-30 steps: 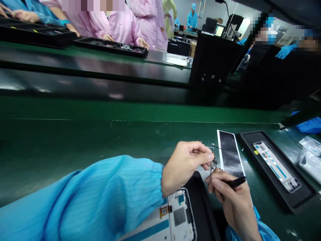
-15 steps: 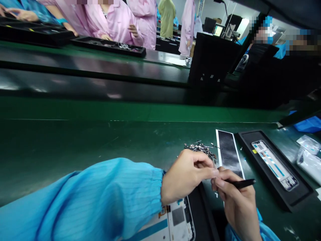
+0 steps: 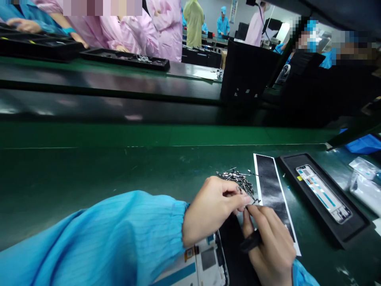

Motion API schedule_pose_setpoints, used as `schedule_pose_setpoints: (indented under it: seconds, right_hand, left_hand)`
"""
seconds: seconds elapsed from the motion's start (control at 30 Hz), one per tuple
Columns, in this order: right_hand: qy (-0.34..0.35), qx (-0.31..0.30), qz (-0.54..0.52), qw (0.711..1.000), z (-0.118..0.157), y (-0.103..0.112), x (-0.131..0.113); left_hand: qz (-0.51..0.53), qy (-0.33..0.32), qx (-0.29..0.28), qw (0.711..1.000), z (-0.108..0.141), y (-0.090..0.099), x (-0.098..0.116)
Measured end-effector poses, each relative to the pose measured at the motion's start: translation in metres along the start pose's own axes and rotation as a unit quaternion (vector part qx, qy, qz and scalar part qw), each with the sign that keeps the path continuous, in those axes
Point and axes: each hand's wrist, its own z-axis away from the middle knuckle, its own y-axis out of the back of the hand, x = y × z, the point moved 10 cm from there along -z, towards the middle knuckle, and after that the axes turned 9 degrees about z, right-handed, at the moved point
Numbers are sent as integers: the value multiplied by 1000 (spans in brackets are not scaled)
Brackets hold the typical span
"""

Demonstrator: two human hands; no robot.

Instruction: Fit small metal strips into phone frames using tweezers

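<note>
My left hand (image 3: pixel 212 208) is closed, with thumb and fingertips pinching a small thin dark part that is mostly hidden. Against it, the fingertips of my right hand (image 3: pixel 269 240) meet the same spot. A black pen-like tool (image 3: pixel 251 240) is tucked in my right hand; its tip is out of sight. Just beyond my left fingers lies a pile of small dark strip-like parts (image 3: pixel 238 178). Below my left wrist is a white phone frame (image 3: pixel 190 274) with blue strips, partly covered by my sleeve, in a black tray (image 3: pixel 235 254).
A sheet with black stickers (image 3: pixel 272 178) lies right of the pile. Farther right, a black tray (image 3: pixel 315 190) holds another phone frame (image 3: pixel 324 194), near clear plastic bags (image 3: pixel 364 184). Across the bench, people in pink and blue coats work by black trays (image 3: pixel 125 59).
Both hands have shifted slightly left in view. My right hand has turned, and the black tool now points down-left instead of sticking out to the right. The camera view has shifted a little.
</note>
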Motion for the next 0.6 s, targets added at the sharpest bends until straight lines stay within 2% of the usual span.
schedule_pose_setpoints:
  seconds: [0.1,0.27,0.6]
  right_hand:
    - [-77,-18,-64,995,-2,1,13]
    - [-204,-33,-222,953,3,-7,38]
    - [-308,-56,-331,890,15,-23,55]
  left_hand:
    - [64,11,-13,998,1,-2,0]
    - [114,15,-16,993,2,-4,-1]
    - [140,44,-14,989,0,-5,-8]
